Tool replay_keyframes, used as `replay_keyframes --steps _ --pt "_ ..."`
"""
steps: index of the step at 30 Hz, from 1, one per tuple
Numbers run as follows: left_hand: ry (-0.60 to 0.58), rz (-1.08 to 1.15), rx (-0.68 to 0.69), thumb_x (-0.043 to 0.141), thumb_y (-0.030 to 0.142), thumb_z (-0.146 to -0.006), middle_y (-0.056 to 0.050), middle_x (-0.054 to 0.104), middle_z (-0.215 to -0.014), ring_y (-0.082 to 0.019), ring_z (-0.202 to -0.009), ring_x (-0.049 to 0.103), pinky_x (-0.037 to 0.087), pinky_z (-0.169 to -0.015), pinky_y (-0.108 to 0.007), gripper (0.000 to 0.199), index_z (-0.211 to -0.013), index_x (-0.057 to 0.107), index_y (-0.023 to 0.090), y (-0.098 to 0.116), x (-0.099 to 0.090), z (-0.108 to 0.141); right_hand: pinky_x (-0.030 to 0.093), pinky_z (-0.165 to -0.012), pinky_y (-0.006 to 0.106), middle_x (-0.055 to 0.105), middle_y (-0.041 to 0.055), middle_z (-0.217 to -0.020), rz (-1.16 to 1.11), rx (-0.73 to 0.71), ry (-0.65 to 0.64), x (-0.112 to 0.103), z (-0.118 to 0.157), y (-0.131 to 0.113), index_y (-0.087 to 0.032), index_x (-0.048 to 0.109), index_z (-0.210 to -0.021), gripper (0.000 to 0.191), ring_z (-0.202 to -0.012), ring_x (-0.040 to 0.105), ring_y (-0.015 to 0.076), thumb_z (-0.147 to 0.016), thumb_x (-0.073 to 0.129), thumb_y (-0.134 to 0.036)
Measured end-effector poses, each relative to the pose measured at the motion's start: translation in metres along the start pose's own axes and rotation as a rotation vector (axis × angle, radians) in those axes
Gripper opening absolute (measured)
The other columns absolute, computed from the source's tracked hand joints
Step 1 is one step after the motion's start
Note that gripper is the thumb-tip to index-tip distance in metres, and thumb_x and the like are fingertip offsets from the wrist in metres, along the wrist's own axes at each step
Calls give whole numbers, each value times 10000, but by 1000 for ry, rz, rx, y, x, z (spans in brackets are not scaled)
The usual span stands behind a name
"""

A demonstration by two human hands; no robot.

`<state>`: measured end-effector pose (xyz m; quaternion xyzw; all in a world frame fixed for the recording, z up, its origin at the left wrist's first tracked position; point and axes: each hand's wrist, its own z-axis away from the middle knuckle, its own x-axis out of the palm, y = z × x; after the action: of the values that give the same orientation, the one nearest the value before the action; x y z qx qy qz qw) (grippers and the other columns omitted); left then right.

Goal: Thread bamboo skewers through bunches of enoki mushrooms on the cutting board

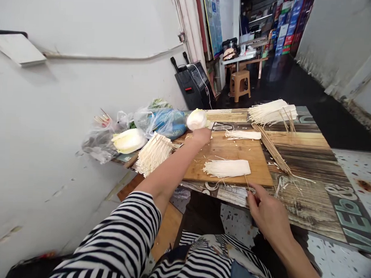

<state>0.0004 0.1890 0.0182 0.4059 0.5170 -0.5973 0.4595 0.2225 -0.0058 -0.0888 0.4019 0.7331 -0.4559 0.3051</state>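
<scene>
A flattened bunch of enoki mushrooms [228, 168] lies on the wooden cutting board [218, 148], its root end to the right. From that end a thin bamboo skewer [246, 181] points toward me, and my right hand [268, 211] pinches its near part at the board's front edge. My left hand [203, 135] reaches over the board's far left corner, right by a cut cabbage [197, 119]. Its fingers are mostly hidden, so I cannot tell whether it grips anything. A smaller enoki strip [243, 135] lies farther back on the board.
Loose bamboo skewers [273, 150] lie right of the board. Skewered enoki [273, 112] are stacked at the table's far right. Left are an enoki pile [154, 154], another cabbage half [129, 140] and plastic bags [162, 120]. A black case [195, 84] leans on the wall.
</scene>
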Motion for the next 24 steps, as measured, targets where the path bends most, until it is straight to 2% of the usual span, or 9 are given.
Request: replay_keyframes --steps 2,4,7,10,12,15,19,24 --pt "36 -5 26 510 112 -873 -241 633 -1196 -334 -1140 605 503 -903 -409 321 -1164 632 58 6 -4 8 357 -491 298 665 12 -597 -3 -23 25 -1 1 1 -164 671 -1078 333 -499 611 209 -911 428 -320" --pt "68 1 107 533 194 -884 -201 656 -1171 -315 -1107 621 496 -905 -385 287 -1119 663 91 13 -5 19 358 -484 295 661 11 -589 -8 -46 60 -2 2 2 -152 675 -1061 328 -495 609 204 -917 426 -311" --pt "108 59 352 562 286 -878 -83 697 -1121 -238 -1038 646 483 -891 -298 255 -1077 694 196 27 3 33 351 -466 289 659 6 -585 -6 -74 110 -3 8 1 -143 675 -1053 323 -474 599 191 -928 422 -300" --pt "210 152 551 558 259 -879 -59 708 -1108 -223 -1028 642 473 -881 -286 288 -1132 686 211 43 17 40 342 -453 283 652 5 -569 17 -98 156 -6 16 0 -129 674 -1061 330 -437 578 171 -942 406 -280" --pt "267 195 580 533 265 -905 -72 709 -1107 -227 -1021 642 471 -871 -295 313 -1179 670 203 52 24 41 342 -450 274 671 14 -597 22 -113 182 -7 22 -2 -117 674 -1066 331 -438 582 157 -947 399 -257" --pt "281 219 581 506 293 -935 -75 724 -1054 -227 -956 658 477 -812 -298 306 -1171 680 207 60 28 41 359 -453 257 717 40 -699 29 -145 205 -10 26 -2 -103 682 -1049 325 -463 604 136 -949 398 -226" --pt "277 216 604 505 299 -941 -76 737 -951 -221 -890 663 475 -776 -299 268 -1022 735 187 59 31 38 389 -465 246 737 48 -769 26 -157 209 -12 24 -1 -100 694 -1050 324 -479 617 125 -950 411 -222" --pt "334 324 681 507 258 -938 -76 735 -954 -196 -901 655 473 -825 -285 239 -967 731 180 54 41 36 417 -481 242 744 74 -820 26 -156 190 -14 19 -1 -92 707 -1036 317 -514 637 134 -944 425 -206"
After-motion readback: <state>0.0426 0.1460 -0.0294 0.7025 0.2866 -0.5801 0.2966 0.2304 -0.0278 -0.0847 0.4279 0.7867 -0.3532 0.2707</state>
